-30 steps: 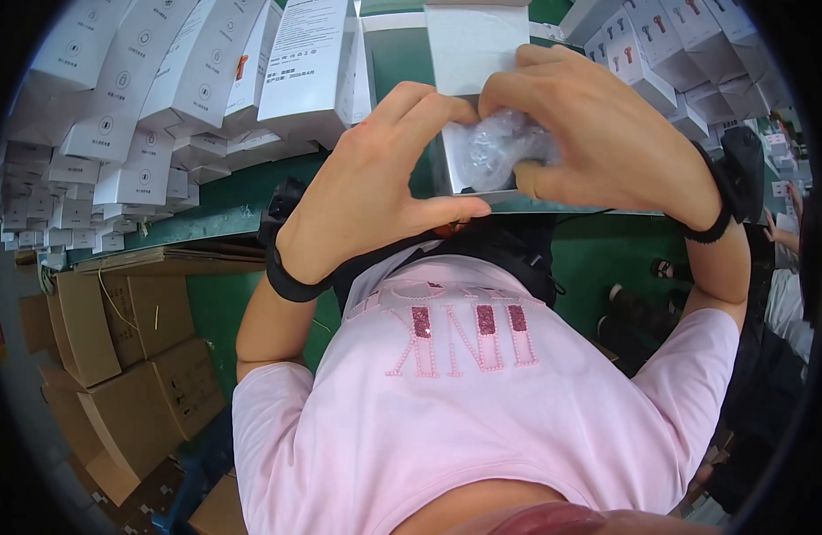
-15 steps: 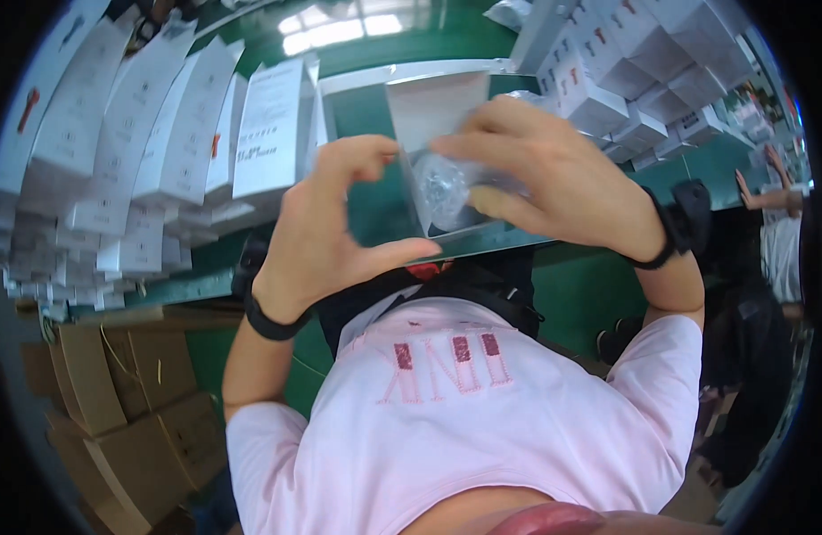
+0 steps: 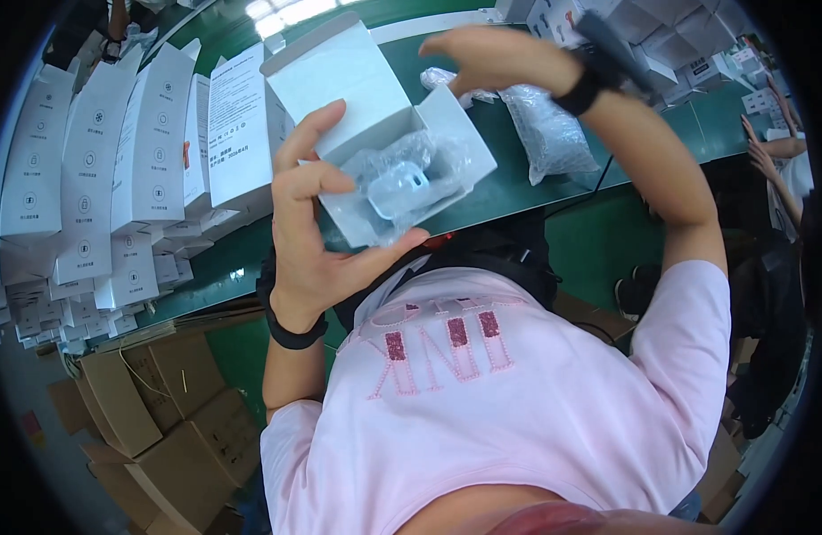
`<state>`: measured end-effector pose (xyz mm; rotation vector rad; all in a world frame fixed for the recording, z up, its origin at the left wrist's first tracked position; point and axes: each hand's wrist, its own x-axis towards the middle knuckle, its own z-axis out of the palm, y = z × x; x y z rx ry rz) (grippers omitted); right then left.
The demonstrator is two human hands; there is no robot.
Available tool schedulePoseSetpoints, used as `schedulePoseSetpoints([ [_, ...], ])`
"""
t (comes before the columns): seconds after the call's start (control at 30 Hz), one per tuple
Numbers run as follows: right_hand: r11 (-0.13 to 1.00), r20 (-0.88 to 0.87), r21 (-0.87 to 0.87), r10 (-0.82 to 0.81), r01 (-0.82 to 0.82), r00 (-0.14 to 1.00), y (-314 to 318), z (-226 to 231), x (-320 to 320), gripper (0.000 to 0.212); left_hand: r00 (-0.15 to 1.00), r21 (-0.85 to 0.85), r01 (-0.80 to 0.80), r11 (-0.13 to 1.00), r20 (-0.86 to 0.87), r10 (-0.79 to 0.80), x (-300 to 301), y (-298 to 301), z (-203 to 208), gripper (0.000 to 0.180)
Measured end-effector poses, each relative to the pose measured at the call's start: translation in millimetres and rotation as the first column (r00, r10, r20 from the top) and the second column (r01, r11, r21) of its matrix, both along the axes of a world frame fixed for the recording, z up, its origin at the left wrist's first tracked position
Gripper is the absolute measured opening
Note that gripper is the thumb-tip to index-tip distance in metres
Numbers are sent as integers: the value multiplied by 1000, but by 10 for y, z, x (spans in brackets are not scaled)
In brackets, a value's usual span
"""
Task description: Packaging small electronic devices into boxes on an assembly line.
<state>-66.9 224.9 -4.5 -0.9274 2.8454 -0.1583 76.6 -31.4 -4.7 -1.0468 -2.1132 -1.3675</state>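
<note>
My left hand [image 3: 308, 214] grips a white cardboard box [image 3: 349, 218] by its left side, with the thumb along the near edge. The box is tilted, its lid [image 3: 335, 80] folded back and open. Inside lies a pale, rounded item [image 3: 398, 189] in clear wrap; its kind I cannot make out. Bubble wrap [image 3: 402, 152] surrounds it. Beyond the box's far right corner, my right hand [image 3: 491, 58] is raised with thumb and fingers apart, holding nothing visible. It is near a small clear-wrapped thing [image 3: 439, 80] on the green table.
A bubble-wrapped pack [image 3: 549, 134] lies on the green table [image 3: 469, 209], right of the box. White boxes stand in rows at the left [image 3: 148, 143] and are stacked at the far right [image 3: 661, 40]. Brown cartons [image 3: 179, 419] sit below left. Another person's hands [image 3: 760, 147] show at the right.
My right hand has left the box's contents and moved up and away to the right. The box is now turned and tilted in my left hand, which has closed onto its side.
</note>
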Motion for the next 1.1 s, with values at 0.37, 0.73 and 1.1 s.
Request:
schedulePoseSetpoints([
  [0.37, 711, -195, -674, 90, -200, 977, 498, 957, 520, 26, 983, 380, -151, 913, 152, 99, 30, 295, -36, 39],
  [0.73, 749, -244, -588, 195, -305, 950, -444, 890, 1228, 29, 955, 302, -295, 906, 74, 286, -48, 327, -89, 42],
  [1.1, 837, -254, -448, 218, -314, 942, -548, 940, 1363, 18, 985, 570, -173, 804, 93, 146, -47, 457, -196, 52],
])
